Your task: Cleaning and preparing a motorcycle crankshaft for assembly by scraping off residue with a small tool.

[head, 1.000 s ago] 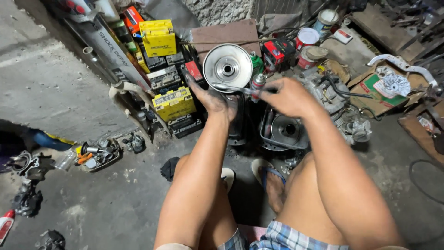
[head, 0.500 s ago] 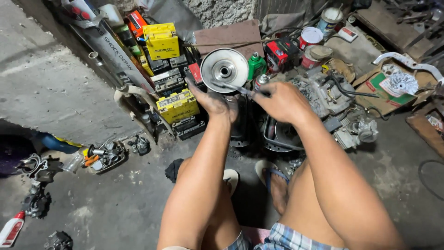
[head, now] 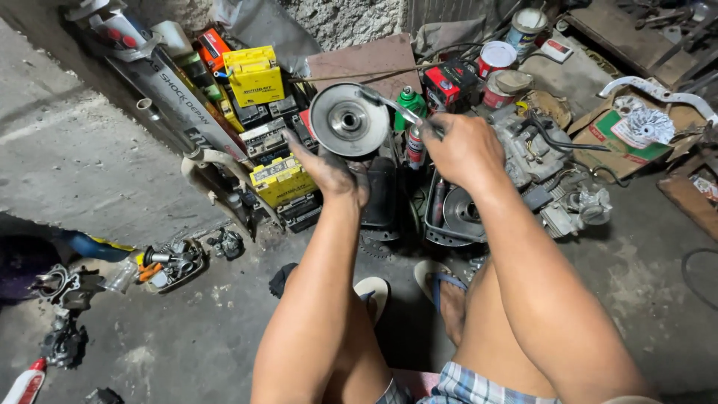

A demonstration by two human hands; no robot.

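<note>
Round grey metal pulley (head: pixel 349 120) in left grip (head: pixel 329 168); right grip (head: pixel 464 150) clenched on wrench (head: pixel 393 105).

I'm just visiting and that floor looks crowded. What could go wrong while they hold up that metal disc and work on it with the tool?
The round metal pulley is gripped only by the greasy left hand; it might slip onto the sandalled feet. The tool in the right hand could skid off.

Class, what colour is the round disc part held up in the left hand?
Silvery grey metal disc, seen best in the head view.
</note>
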